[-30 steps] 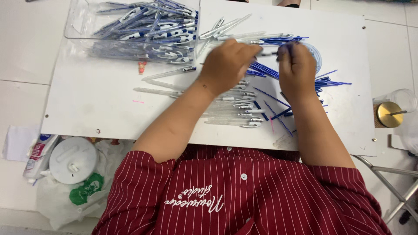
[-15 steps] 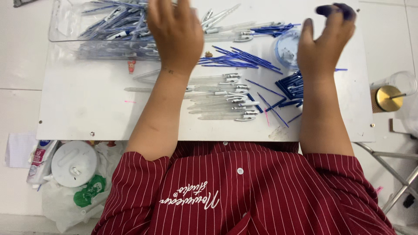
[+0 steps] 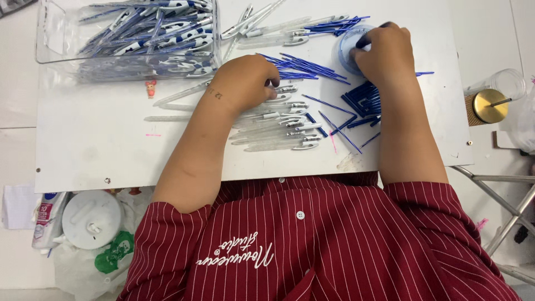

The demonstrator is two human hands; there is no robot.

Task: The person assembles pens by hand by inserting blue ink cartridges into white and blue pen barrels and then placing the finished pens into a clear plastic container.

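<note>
Hands first. Left hand (image 3: 248, 82) rests knuckles-up on the white rectangular board (image 3: 95, 145), fingers curled under; they press on the top of a row of clear plastic pen barrels with white clips (image 3: 281, 131), and whether a barrel is actually pinched cannot be told, since the fingertips are hidden. Right hand (image 3: 387, 54) lies over the rim of a small round translucent blue-tinted tub (image 3: 344, 51), fingers bent down at its edge; what they grasp, if anything, is concealed.

Between the two hands lies a fan of thin blue plastic ink refills (image 3: 304, 66), loose on the board, with more strewn toward the body. Just below the right wrist sits a pile of short dark-blue pen caps (image 3: 365, 103). Beyond the left hand, a few more clear barrels (image 3: 262, 25) lie near the board's far edge.

At the far left corner stands a clear rectangular plastic bin of assembled blue-and-white pens (image 3: 145, 39). A tiny pink figurine (image 3: 150, 87) lies just in front of it.

Off the board, right: a transparent cup with gold lid (image 3: 493, 103). Lower left, below the board: a white round lid (image 3: 92, 218) and a white tube (image 3: 47, 217).
</note>
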